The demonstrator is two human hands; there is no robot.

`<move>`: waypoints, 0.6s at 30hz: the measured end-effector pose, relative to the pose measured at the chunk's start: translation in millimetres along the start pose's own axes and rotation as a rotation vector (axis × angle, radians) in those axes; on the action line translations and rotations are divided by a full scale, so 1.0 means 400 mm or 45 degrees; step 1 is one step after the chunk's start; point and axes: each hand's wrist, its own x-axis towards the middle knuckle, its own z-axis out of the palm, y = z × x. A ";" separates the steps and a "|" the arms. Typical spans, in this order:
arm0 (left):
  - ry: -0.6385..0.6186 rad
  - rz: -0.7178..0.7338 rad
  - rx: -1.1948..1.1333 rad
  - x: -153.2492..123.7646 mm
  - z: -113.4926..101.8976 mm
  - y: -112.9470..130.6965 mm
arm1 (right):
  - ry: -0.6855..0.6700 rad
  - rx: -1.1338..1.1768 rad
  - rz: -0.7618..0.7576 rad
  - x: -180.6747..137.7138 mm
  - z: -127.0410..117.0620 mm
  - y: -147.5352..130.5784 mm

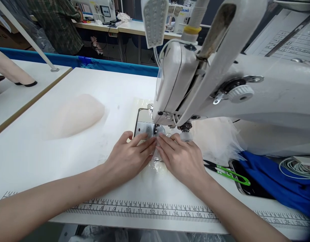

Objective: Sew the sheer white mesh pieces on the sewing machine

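white sewing machine (170, 80) overhangs the tabletop (56, 156), where the left hand (131, 156) and right hand (182, 156) meet at the metal plate's (144, 127) near edge. what seems a sheer piece (156, 155) lies between them. each grip is flattened, fingers extended, apparently to steady it; whether anything is pinched, i cannot tell.

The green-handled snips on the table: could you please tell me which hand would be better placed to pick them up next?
Probably the right hand: the green-handled snips lie just right of its wrist. The left hand is farther away, with the right hand in between.
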 end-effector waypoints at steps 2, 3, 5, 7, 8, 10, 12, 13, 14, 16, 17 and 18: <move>-0.012 -0.010 0.018 -0.005 0.000 0.004 | -0.037 -0.005 0.011 0.004 0.003 0.001; -0.011 -0.012 0.029 -0.008 -0.001 0.007 | -0.045 -0.009 0.014 0.005 0.004 0.002; -0.001 -0.007 0.056 -0.011 -0.002 0.010 | -0.047 -0.020 0.019 0.007 0.004 0.005; 0.001 -0.004 0.083 -0.011 -0.001 0.012 | -0.039 -0.038 0.020 0.008 0.005 0.007; 0.000 -0.006 0.097 -0.010 0.000 0.011 | -0.029 -0.051 0.022 0.010 0.005 0.008; -0.015 -0.015 0.119 -0.006 0.002 0.011 | -0.002 -0.080 0.021 0.012 0.008 0.011; -0.008 -0.022 0.141 -0.001 0.004 0.010 | 0.018 -0.105 0.019 0.015 0.011 0.013; 0.002 -0.023 0.152 0.001 0.005 0.010 | 0.020 -0.114 0.018 0.017 0.013 0.014; 0.011 -0.025 0.161 0.004 0.005 0.010 | 0.020 -0.120 0.017 0.018 0.013 0.015; 0.021 -0.028 0.169 0.007 0.006 0.011 | 0.019 -0.128 0.015 0.020 0.014 0.017; 0.022 -0.030 0.170 0.009 0.006 0.011 | 0.020 -0.130 0.015 0.020 0.013 0.017; 0.021 -0.032 0.168 0.010 0.007 0.011 | 0.021 -0.130 0.014 0.020 0.013 0.017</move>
